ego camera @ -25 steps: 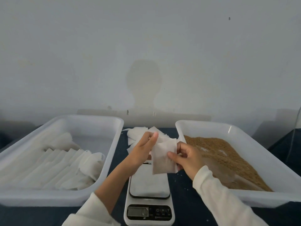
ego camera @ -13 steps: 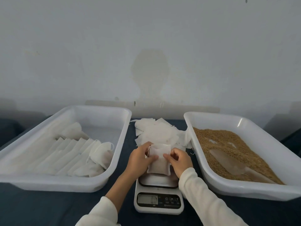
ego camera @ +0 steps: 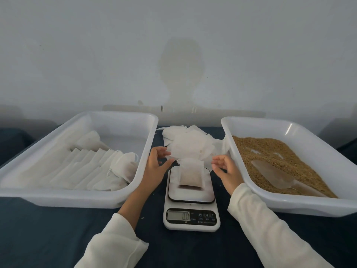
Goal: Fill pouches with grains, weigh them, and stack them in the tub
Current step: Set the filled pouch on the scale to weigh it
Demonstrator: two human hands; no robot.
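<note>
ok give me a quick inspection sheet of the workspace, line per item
surface: dark blue cloth, a few stray grains near the scale.
job's things: filled pouch lies on the scale platform; display unreadable. Left tub holds rows of filled pouches. Right tub holds grains and a clear scoop lying on them. Empty pouches piled behind the scale.
clutter: nothing seen.
grippers: left hand and right hand open, either side of the pouch, apart from it.
cables: nothing seen.
surroundings: plain grey wall with a person's shadow.
</note>
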